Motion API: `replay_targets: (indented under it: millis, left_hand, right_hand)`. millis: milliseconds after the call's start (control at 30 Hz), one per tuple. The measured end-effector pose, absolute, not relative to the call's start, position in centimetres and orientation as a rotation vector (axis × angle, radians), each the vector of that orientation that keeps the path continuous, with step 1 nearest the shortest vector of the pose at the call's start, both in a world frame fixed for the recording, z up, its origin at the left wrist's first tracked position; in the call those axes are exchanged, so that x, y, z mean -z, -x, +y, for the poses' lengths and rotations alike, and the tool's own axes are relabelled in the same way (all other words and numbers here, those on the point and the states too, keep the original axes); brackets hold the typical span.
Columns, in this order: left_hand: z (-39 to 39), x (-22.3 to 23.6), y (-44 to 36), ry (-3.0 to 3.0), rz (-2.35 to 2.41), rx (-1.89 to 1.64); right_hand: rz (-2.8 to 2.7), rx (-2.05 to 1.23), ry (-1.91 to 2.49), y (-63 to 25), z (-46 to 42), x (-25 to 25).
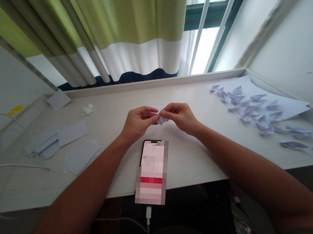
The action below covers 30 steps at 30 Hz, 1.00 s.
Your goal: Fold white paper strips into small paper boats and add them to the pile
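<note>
Where the work is done, a pale table spreads beneath both hands and out to either side. Beyond them hangs a green and white striped curtain, with a bright window showing past its edge, ahead and to the right of the hands. Large white sheets lie overlapping to the far right of the hands, partly under a scatter of folded pieces. Loose papers sit in an untidy pile to the left of the hands and nearer the body, another stack is just beside them, and a single square sheet lies farther left. Directly on the near side of the hands is a phone, its screen mostly blurred out, with a white plug at its near end. Left hand and right hand are close together, fingers curled inward, each pinching between thumb and fingers. Many paper boats are strewn to the right of the right hand, and some crumpled tissue lies left of the left hand. Between the two sets of fingertips, over the table, is one small folded paper, partly hidden by them.
</note>
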<state>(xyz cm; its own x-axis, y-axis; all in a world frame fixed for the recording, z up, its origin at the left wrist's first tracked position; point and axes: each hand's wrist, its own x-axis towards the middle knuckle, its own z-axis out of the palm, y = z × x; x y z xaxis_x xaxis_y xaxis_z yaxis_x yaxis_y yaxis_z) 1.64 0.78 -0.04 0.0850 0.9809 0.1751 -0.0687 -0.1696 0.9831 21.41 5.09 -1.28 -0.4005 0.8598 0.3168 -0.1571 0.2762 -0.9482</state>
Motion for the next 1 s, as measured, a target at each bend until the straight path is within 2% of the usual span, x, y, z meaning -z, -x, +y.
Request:
replay_targets:
  millis: [433,733,1000]
  left_hand:
    - [0.75,-0.22,-1.36,-1.296,1.057,-1.13]
    - [1.4,0.2,-1.13,-1.228,1.103,-1.246]
    - [1.45,0.09,-0.96,-1.47,1.114,-1.302]
  right_hand:
    - [-1.632,-1.294,0.664,-21.31,4.89,1.1]
    - [-1.736,-1.323,0.709,-21.14,4.79,1.56]
    - [-1.9,-1.133,0.753,-21.9,4.76,1.05]
